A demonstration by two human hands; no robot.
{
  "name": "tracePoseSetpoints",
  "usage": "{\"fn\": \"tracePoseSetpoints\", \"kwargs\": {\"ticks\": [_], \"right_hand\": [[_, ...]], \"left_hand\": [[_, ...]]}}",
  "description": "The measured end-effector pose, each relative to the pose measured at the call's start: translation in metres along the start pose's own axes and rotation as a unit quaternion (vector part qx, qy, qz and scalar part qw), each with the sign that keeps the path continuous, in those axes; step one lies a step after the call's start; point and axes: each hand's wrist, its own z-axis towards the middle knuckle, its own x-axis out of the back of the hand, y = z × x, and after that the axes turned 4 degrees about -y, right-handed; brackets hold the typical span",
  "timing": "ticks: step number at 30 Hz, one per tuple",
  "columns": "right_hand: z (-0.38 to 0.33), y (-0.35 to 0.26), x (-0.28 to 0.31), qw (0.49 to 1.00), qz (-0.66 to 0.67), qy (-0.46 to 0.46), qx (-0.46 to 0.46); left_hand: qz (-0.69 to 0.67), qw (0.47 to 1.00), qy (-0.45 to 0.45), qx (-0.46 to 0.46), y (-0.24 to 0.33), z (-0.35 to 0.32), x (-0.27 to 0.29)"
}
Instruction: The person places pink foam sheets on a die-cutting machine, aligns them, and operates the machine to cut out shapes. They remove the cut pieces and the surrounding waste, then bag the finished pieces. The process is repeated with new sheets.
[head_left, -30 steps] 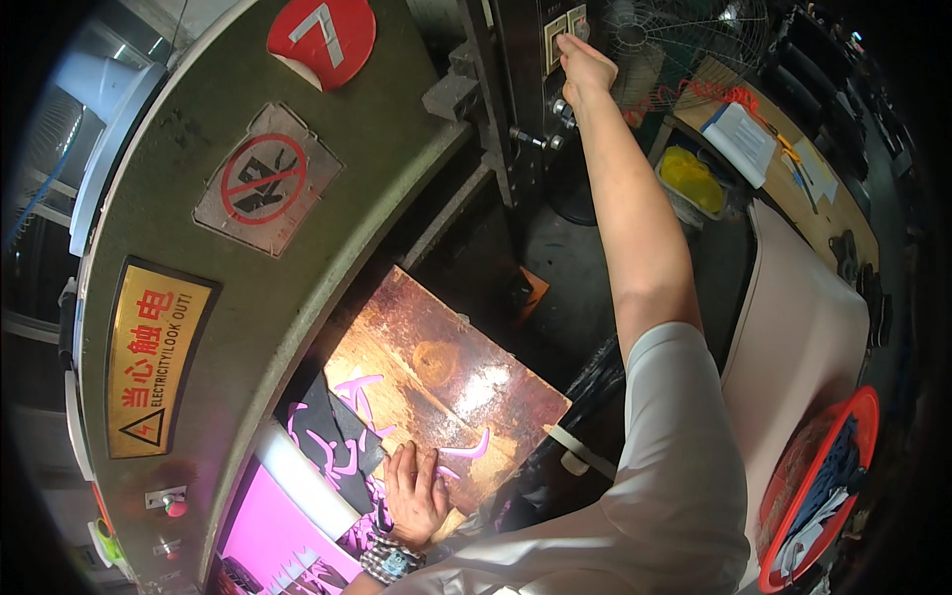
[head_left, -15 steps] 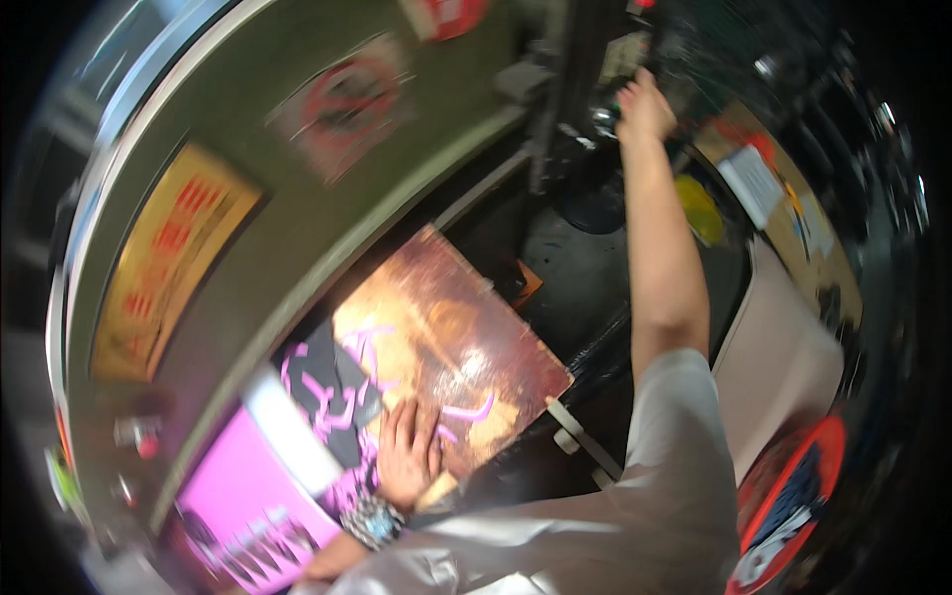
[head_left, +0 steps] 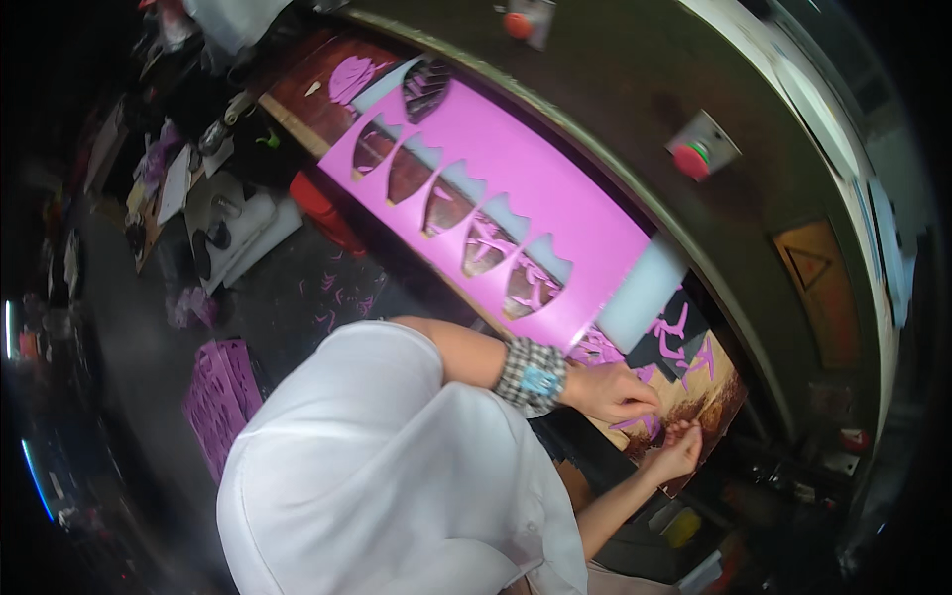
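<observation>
My left hand [head_left: 612,391], with a checkered cuff at the wrist, hovers at the brown board [head_left: 722,397]. Its fingertips are pressed together; what they hold, if anything, is too small to make out. Close by, my right hand [head_left: 676,453] has curled fingers at the board's near edge, their grip also unclear. Thin pink offcuts [head_left: 635,424] lie beneath and beside the hands, some on a dark sheet [head_left: 650,354]. A large pink sheet [head_left: 555,169] with a row of pointed cut-outs stretches away left, and a dark metal cutting die [head_left: 425,89] sits at its far end.
A green machine beam [head_left: 615,89] with a red push button [head_left: 691,159] runs over the far side. A pale pad [head_left: 643,288] lies under the pink sheet. Perforated pink sheets [head_left: 220,402] are at lower left. A red container [head_left: 325,210] stands beside the bench.
The view has swung left, bringing in the whole pink sheet. My right hand has come back from the machine to beside my left hand, which has lifted from the board with its fingers drawn together.
</observation>
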Motion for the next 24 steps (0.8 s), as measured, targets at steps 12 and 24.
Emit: {"fn": "tracePoseSetpoints", "kwargs": {"ticks": [12,24], "right_hand": [[-0.147,0.031,-0.241,0.963,-0.221,-0.141,0.060],[-0.104,-0.046,-0.377,0.938,-0.255,-0.089,0.217]], "left_hand": [[0.590,0.726,0.284,0.212,0.055,-0.252,0.452],[0.537,0.762,0.277,0.233,0.030,-0.271,0.492]]}}
